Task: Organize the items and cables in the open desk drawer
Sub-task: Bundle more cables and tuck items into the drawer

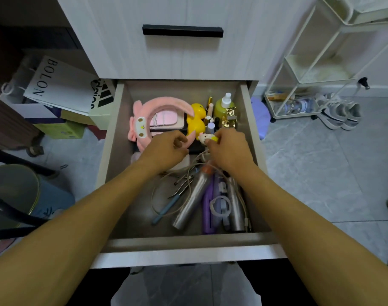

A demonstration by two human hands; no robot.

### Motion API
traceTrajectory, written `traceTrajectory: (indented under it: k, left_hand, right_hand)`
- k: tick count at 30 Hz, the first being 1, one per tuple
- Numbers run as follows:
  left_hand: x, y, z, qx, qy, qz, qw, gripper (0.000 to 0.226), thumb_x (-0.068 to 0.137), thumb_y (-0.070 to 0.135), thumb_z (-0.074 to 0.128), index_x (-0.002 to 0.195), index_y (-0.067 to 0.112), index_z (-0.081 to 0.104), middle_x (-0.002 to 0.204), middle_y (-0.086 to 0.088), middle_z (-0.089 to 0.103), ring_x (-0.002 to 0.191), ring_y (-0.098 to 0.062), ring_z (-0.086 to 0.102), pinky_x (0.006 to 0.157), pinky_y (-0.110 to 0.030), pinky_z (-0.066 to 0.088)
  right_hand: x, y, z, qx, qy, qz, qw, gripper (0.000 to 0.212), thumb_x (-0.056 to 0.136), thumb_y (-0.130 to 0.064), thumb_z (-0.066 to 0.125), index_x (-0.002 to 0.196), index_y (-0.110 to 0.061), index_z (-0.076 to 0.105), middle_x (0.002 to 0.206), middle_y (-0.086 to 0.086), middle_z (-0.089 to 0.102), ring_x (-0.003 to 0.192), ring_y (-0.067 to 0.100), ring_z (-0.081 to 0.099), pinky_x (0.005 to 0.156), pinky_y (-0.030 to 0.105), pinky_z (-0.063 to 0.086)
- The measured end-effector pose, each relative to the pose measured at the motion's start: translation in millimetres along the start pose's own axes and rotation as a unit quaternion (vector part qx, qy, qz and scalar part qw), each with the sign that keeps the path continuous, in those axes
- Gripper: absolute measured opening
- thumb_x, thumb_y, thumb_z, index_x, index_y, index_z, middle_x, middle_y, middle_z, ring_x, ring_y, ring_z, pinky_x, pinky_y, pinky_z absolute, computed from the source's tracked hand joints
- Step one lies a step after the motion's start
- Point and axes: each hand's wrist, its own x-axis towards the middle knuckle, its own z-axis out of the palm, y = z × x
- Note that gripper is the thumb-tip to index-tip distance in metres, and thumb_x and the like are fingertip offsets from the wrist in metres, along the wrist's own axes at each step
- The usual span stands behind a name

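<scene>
Right hand [227, 149]: fingers pinched a small white-and-yellow toy [206, 138], hard glossy plastic, mid-drawer [113, 138]. Left hand [166, 149]: loosely curled, apparently empty, beside it. Step judged: sorting small items. Next: set toy beyond, near rounded yellow duck [196, 120]. Nearer than hands: tangled pale cables [166, 191], smooth metal cylinders [192, 199]

We reach both bare forearms forward and inward, so that our hands nearly meet. Our left hand [166, 146] hangs palm down, fingers loosely curled, holding nothing we can see. Our right hand [225, 147] curls its fingers and pinches a small white-and-yellow object [206, 138] at the fingertips.
</scene>
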Motion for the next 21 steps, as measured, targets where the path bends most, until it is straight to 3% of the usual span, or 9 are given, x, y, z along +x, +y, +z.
traceTrajectory:
  k: [2,4,7,10,16,21]
  left_hand:
    - [11,-1,6,-0.001,0.04,0.007,0.999,0.035,0.093,0.047,0.058,0.084,0.015,0.068,0.076,-0.003,0.067,0.072,-0.02,0.063,0.07,-0.036,0.052]
    - [18,-3,12,0.021,0.054,0.015,0.998,0.043,0.093,0.052,0.055,0.071,0.016,0.064,0.066,-0.002,0.063,0.065,-0.021,0.059,0.061,-0.037,0.049]
    - [23,-12,17,0.069,0.042,0.009,0.997,0.012,0.086,0.027,0.061,0.092,0.018,0.067,0.091,-0.003,0.066,0.084,-0.023,0.061,0.072,-0.037,0.05]
    - [23,-21,19,0.089,0.03,-0.001,0.996,0.024,0.08,0.022,0.059,0.102,0.019,0.067,0.1,-0.006,0.067,0.091,-0.024,0.061,0.079,-0.042,0.051]
    - [22,-28,25,0.129,0.045,0.022,0.99,0.031,0.073,0.022,0.059,0.103,0.02,0.065,0.09,-0.006,0.067,0.086,-0.027,0.061,0.074,-0.041,0.049]
    - [17,-36,23,0.238,0.041,0.047,0.969,0.034,0.084,0.025,0.061,0.117,0.018,0.062,0.1,-0.009,0.063,0.096,-0.032,0.057,0.085,-0.038,0.037]
  right_hand:
    - [10,-4,4,-0.097,-0.004,-0.003,0.995,0.023,0.092,-0.03,0.059,0.101,-0.009,0.058,0.099,0.01,0.059,0.089,0.03,0.059,0.066,0.031,0.04]
    - [20,-4,10,-0.168,-0.012,-0.011,0.986,0.027,0.094,-0.031,0.057,0.11,-0.01,0.056,0.109,0.013,0.06,0.096,0.032,0.06,0.067,0.032,0.04]
    - [31,-2,16,-0.215,-0.004,-0.006,0.977,0.028,0.096,-0.031,0.056,0.115,-0.011,0.056,0.113,0.013,0.06,0.1,0.031,0.061,0.067,0.032,0.04]
    - [36,0,22,-0.239,0.008,-0.005,0.971,0.024,0.096,-0.023,0.054,0.117,-0.011,0.054,0.114,0.012,0.06,0.101,0.031,0.062,0.069,0.033,0.043]
    - [44,2,32,-0.263,0.029,-0.03,0.964,0.024,0.098,-0.024,0.052,0.119,-0.013,0.053,0.112,0.012,0.062,0.099,0.029,0.063,0.065,0.031,0.039]
    - [40,8,32,-0.22,0.034,-0.038,0.974,0.024,0.097,-0.022,0.053,0.119,-0.012,0.053,0.113,0.012,0.06,0.097,0.031,0.063,0.065,0.031,0.039]
